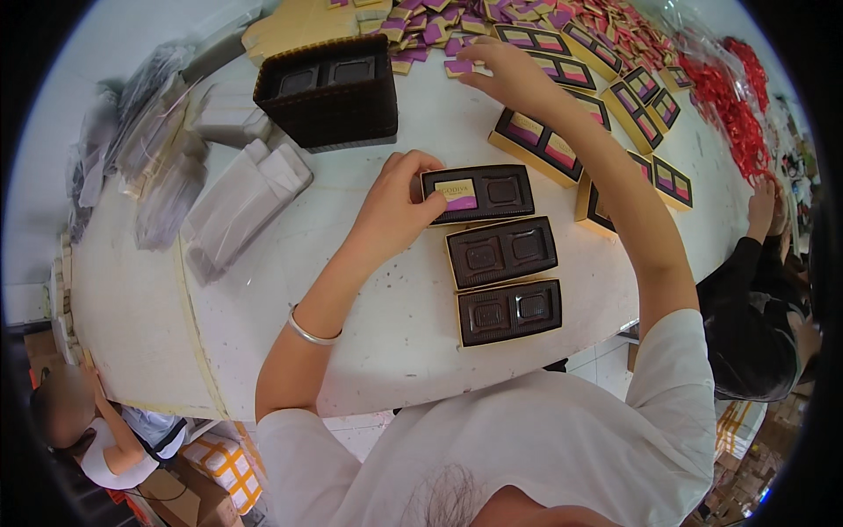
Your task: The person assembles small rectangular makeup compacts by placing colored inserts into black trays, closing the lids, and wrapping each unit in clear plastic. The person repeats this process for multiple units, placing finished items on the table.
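Spanning most of the scene, the white tabletop (399,307) lies under a half-open right hand (509,77) at far loose squares (421,33), its hold unclear, and a left hand (395,204) curled onto the left end of a gold-edged, black-trayed box (481,195), its left well bearing one purple-and-cream square (459,195).

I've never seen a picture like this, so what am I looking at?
A camera worn on the head looks down through a fisheye lens, so edges bend. There's no robot, just a person's bare hands. On the white table, the left hand is at the left end of a small box holding one purple-and-gold square. Two dark-lined boxes sit nearer the body. The right hand is at a pile of similar squares; whether it holds one is unclear.
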Demonstrator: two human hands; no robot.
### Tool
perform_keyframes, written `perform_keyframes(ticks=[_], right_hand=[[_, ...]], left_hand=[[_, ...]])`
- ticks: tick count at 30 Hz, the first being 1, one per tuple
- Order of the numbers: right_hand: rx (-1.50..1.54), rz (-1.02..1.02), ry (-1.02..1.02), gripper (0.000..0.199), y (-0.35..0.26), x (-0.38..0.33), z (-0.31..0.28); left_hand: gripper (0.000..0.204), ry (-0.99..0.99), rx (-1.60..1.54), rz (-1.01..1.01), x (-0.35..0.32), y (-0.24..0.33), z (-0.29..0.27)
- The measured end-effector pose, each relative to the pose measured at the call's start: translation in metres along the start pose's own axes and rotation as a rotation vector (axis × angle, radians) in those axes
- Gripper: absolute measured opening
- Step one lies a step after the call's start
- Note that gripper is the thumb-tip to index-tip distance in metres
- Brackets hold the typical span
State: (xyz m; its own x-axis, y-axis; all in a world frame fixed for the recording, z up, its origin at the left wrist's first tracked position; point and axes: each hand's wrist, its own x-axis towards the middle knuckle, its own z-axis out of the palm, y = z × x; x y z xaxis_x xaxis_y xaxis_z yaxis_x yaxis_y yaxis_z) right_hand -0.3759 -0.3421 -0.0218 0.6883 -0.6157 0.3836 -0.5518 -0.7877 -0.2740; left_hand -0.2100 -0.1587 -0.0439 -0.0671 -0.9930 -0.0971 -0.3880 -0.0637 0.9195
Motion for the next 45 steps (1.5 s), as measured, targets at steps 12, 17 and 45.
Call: perform_keyframes(ticks=[12,17,45], right_hand=[[0.781,0.400,-0.041,0.034,0.001,0.007,-0.006],[1.306,0.365,-0.166,0.043,-0.082,-0.062,-0.039],[0.433,-0.143,-0.462,0.011,-0.098,-0.122,-0.032]], left_hand=[[0.033,0.204,-0.040,0.089,0.001,0.010,-0.016],[0.031,0.164,-0.396,0.170,-0.005,0.030,-0.013],[0.038,-0.012,0.556,0.813,-0.074,0.003,0.029]])
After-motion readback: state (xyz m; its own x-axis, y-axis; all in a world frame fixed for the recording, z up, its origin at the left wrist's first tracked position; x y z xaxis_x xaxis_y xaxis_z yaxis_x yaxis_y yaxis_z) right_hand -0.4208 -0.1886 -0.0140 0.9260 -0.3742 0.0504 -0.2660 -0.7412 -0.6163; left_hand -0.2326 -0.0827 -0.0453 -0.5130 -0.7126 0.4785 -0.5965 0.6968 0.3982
